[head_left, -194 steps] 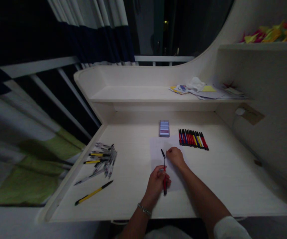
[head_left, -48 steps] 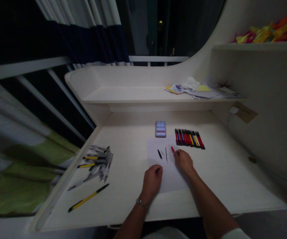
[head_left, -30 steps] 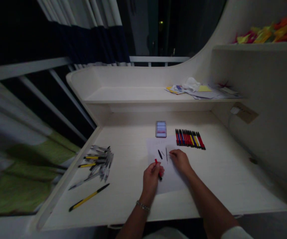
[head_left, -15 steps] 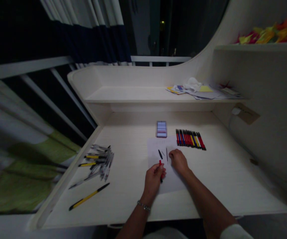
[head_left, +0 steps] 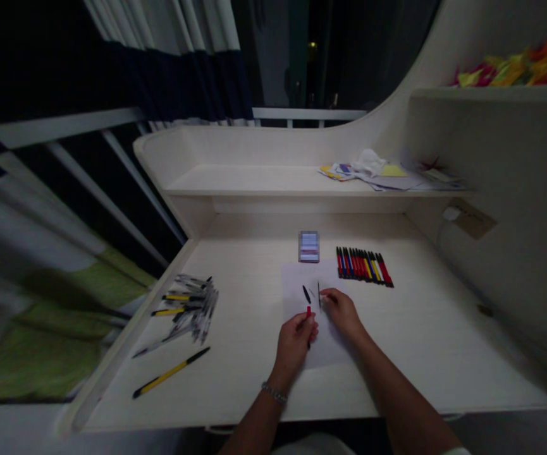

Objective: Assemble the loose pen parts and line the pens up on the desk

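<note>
My left hand (head_left: 296, 338) is closed round a red pen barrel (head_left: 308, 311), its red end pointing away from me and a dark end showing below the fingers. To its right, my right hand (head_left: 342, 309) has its fingertips pinched at a thin dark pen refill (head_left: 319, 289) standing out along the paper. Between the hands and the phone, a black pen cap (head_left: 306, 294) lies on the white sheet of paper (head_left: 295, 275). Beside the cap is a small thin piece (head_left: 312, 292), perhaps a spring.
A phone (head_left: 308, 246) lies behind the paper. Right of it is a row of coloured pens (head_left: 363, 266). On the left are a heap of pens (head_left: 192, 306) and a single yellow-and-black pen (head_left: 171, 373). Papers (head_left: 387, 177) lie on the shelf (head_left: 235, 180).
My right hand's fingers have reached slightly left and closed at the refill. The left hand keeps the red barrel, turned a little. The view has shifted slightly.
</note>
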Demonstrator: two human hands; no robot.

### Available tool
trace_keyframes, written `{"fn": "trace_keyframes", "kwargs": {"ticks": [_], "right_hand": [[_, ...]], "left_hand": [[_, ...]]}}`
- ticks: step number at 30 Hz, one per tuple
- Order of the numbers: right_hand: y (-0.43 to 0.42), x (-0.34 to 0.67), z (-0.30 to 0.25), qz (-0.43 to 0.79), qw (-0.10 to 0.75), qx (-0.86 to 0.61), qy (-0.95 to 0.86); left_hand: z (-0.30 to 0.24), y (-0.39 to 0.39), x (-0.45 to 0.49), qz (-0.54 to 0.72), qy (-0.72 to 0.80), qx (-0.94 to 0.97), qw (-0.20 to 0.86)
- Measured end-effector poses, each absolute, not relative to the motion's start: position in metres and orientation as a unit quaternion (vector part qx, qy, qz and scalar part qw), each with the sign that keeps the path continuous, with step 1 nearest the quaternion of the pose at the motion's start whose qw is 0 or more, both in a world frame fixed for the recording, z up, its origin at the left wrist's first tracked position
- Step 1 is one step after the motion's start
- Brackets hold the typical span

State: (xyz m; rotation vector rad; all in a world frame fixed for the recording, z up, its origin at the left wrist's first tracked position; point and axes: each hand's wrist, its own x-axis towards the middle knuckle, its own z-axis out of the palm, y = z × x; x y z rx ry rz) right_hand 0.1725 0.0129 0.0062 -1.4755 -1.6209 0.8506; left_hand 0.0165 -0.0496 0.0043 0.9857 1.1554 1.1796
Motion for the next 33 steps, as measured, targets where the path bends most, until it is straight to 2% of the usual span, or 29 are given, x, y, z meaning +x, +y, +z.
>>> {"fn": "trace_keyframes", "kwargs": {"ticks": [3,6,21,24,27,33], "right_hand": [[0.005,0.169,0.014,0.413,0.451,-0.533,-0.585],[-0.002,0.164,0.025,0.458,0.466,-0.518,-0.552],[-0.013,0.169,0.036,0.469,0.388,-0.49,-0.624],[0.001,0.174,0.033,0.436,0.374,-0.518,-0.633],[0.024,0.176,0.027,0.334,0.324,-0.615,-0.637],[0.054,0.158,0.022,0.187,0.115,-0.729,-0.649]], "left_hand": [[0.005,-0.05,0.019,0.499,0.482,0.43,0.578],[0.009,-0.051,0.021,0.487,0.482,0.451,0.572],[0.015,-0.054,0.016,0.462,0.491,0.499,0.545],[0.012,-0.054,0.016,0.467,0.489,0.483,0.557],[0.01,-0.055,0.017,0.477,0.491,0.457,0.568],[0.007,-0.056,0.016,0.487,0.494,0.429,0.579]]}}
